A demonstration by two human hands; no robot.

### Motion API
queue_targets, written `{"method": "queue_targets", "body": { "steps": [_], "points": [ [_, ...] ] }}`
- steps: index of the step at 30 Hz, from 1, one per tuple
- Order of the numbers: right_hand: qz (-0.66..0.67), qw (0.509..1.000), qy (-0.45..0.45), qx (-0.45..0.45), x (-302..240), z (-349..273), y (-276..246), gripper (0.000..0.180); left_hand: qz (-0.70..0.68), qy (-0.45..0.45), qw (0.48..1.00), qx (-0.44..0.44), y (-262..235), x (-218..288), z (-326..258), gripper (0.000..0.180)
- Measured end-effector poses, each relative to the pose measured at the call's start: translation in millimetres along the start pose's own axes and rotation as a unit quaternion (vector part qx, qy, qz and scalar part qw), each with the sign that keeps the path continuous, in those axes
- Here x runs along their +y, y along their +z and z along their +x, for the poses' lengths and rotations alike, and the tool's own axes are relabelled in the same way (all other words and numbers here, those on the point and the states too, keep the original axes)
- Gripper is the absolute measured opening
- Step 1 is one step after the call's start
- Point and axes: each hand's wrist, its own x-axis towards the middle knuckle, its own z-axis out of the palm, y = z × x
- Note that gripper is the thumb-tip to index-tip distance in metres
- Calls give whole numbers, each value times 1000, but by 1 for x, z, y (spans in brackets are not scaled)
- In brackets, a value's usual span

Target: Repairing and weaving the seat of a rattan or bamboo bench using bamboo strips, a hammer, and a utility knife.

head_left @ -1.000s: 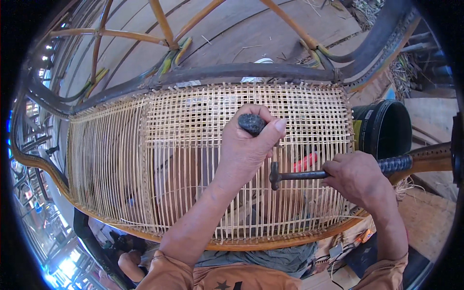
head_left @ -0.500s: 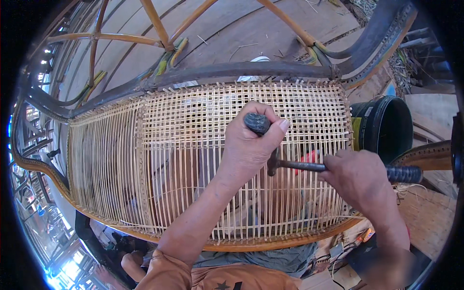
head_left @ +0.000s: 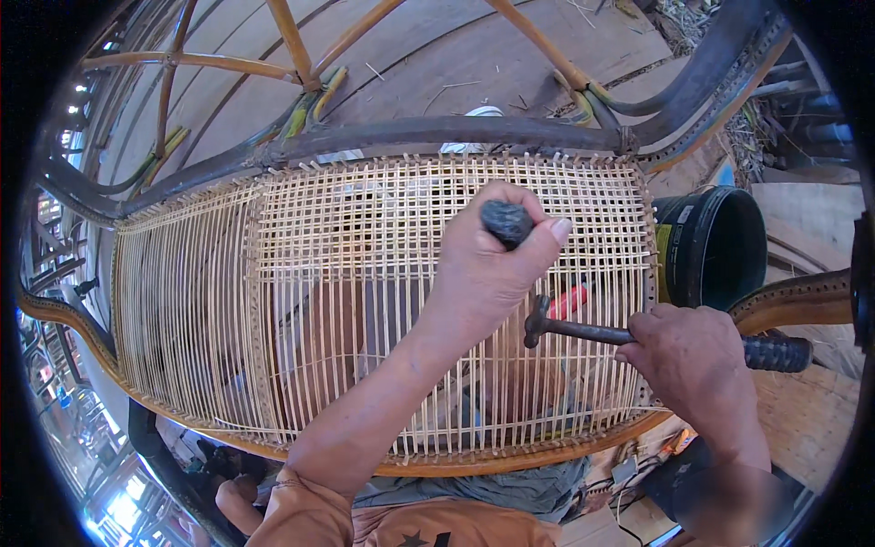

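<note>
A rattan seat panel [head_left: 547, 205] lies across the view, tightly woven in its far half, with bare parallel strands in its near half. My left hand [head_left: 497, 242] is closed around a tool with a dark, wrapped handle [head_left: 508, 224], upright over the woven part; my fist hides its lower end. My right hand [head_left: 688, 351] grips a hammer [head_left: 583, 331] by its dark handle, whose ribbed end sticks out to the right. The hammer head hangs over the bare strands, just below my left hand and apart from the dark handle.
Dark curved frame rails [head_left: 419, 135] edge the panel's far side, with bamboo struts [head_left: 542, 46] beyond. A dark bucket [head_left: 720, 246] stands at the right. Something red [head_left: 570, 301] shows beneath the strands. Another person's arm [head_left: 239, 501] is at the lower left.
My left hand has shifted slightly right with the dark-handled tool. My right hand and the hammer have moved a little right and nearer to me. The view has drifted slightly.
</note>
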Motion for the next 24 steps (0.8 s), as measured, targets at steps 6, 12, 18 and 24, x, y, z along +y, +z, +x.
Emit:
{"method": "queue_targets", "body": {
  "steps": [6, 12, 18, 24],
  "points": [
    [-15, 999, -4, -46, -3, 4, -3, 19, 17, 9, 1000, -17, 7, -21, 7, 15],
    [18, 997, -32, -64, -5, 6, -2, 22, 18, 17, 1000, -1, 4, -16, 11, 14],
    [-13, 999, -14, -49, -6, 6, -2, 21, 34, 25, 999, 2, 9, -16, 12, 15],
    [-4, 998, -18, -67, -7, 7, -5, 21, 54, -16, 998, -2, 4, -12, 12, 15]
  ]
}}
